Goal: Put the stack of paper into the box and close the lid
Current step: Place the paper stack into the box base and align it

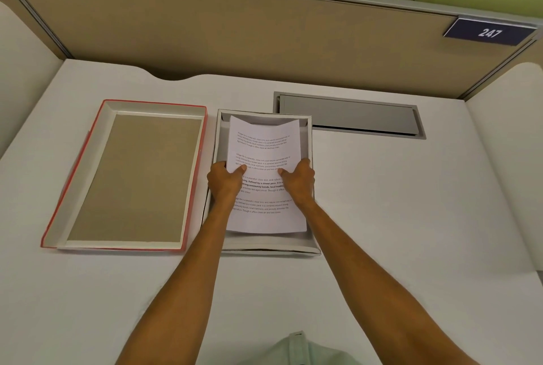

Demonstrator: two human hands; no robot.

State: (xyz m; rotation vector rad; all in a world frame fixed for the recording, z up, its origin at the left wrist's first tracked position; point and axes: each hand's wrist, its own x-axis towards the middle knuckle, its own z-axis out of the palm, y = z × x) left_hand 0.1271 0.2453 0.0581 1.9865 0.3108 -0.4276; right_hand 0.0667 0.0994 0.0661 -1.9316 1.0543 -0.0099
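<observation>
White desk (382,217) in a cubicle, tan partition (235,35) behind, grey cable hatch (349,117) set into the top, number plate "247" (489,32) upper right.

Box (266,248) sits mid-desk, open. Lid (123,176) lies upside down just left of it, red edge showing, nearly touching the box wall.

Stack of paper (264,144) is over and inside the box opening, printed side up. Far edge bows upward, near edge looks close to the box floor. Can't tell if it's fully seated.

Left hand (224,181) pinches the stack's left edge, thumb on top, other fingers under the paper and out of sight. Right hand (298,179) does the same on the right edge, thumb on top, rest curled below.

Handling, my read: light, floppy, sheets slide on each other. Side-edge grip at mid-length is right, it keeps the stack square, but the ends sag or curl. Best to lower it flat and let go only once the near edge is down, then press the bowed far end in.

Lid: stiff, light. Grab it by the two long sides, flip, drop it over the box.
</observation>
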